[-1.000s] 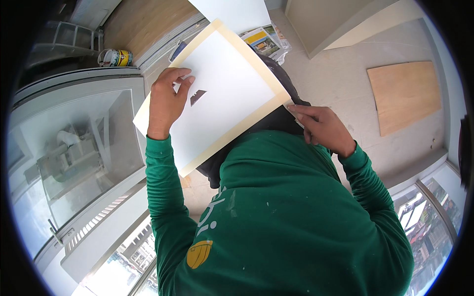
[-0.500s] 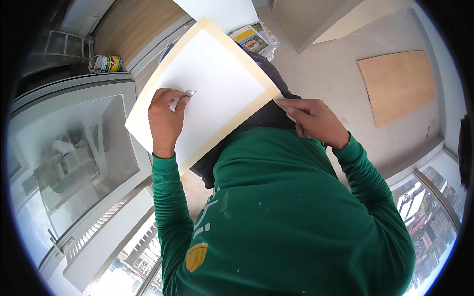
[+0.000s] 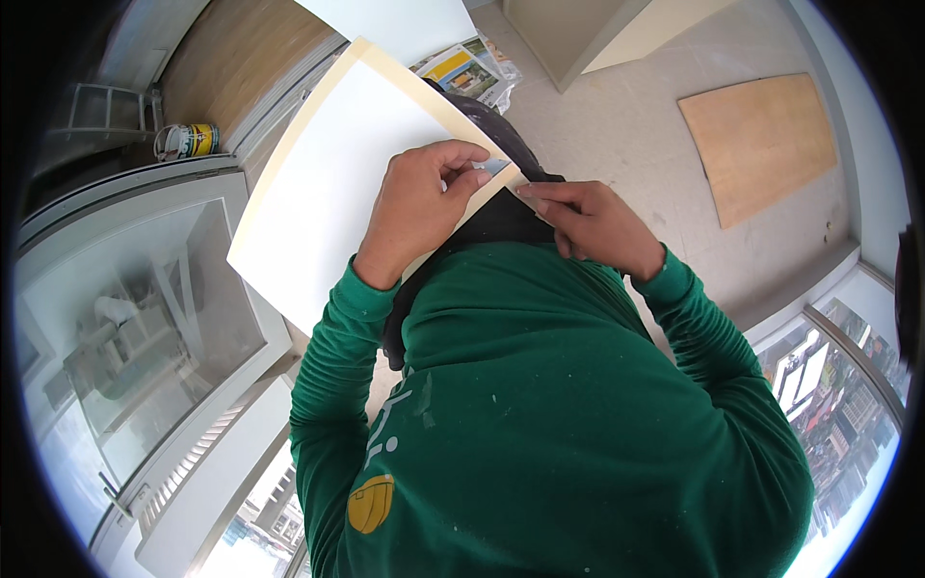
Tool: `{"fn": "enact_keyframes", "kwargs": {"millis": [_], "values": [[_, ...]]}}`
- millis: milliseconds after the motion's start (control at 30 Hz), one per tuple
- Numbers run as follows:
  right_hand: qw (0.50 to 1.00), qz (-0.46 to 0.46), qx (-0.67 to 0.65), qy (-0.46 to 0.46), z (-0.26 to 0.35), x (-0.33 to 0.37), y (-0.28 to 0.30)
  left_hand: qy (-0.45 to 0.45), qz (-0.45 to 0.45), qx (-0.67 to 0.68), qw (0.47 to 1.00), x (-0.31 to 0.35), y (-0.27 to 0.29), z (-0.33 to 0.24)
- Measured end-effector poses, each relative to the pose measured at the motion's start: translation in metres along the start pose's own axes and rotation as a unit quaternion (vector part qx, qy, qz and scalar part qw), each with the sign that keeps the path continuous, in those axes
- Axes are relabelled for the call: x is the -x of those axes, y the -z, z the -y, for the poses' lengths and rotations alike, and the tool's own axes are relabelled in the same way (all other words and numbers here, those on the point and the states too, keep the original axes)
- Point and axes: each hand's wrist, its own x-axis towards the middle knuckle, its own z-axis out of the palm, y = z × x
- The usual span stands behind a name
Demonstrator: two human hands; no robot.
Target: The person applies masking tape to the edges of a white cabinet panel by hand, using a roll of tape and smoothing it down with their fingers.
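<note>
A white panel [image 3: 323, 164] bordered with cream tape-like strips rests tilted across my lap. Between the thumb and fingers of my left hand [image 3: 416, 200], a small thin metallic blade-like piece [image 3: 493, 167] is pinched. It lies over the cream border close to the panel's right corner, and part of it is covered by the fingers. My right hand [image 3: 599, 223] grips that same corner, with the index finger stretched along it and the other fingers curled below. Just a short gap separates the two hands.
A brown board [image 3: 761, 149] lies on the floor at the right. Printed packaging [image 3: 469, 72] in plastic sits beyond the panel. A paint bucket [image 3: 188, 141] stands at the far left, near a glazed door [image 3: 145, 299]. A pale cabinet-like panel [image 3: 588, 39] rises at the back.
My left hand has moved right, from the panel's white middle to its right corner, carrying the metallic piece. My right hand keeps its place at the corner. The whole view has shifted slightly.
</note>
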Motion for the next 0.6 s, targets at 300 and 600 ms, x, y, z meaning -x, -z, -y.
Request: {"fn": "enact_keyframes", "kwargs": {"millis": [300, 600], "values": [[0.999, -0.024, -0.037, 0.003, 0.0, 0.007, 0.001, 0.01, 0.008, -0.062, 0.998, -0.017, -0.023, -0.007], [0.998, -0.024, -0.053, 0.004, -0.004, 0.006, 0.003, 0.017, -0.003, -0.09, 0.996, -0.019, -0.027, -0.006]]}}
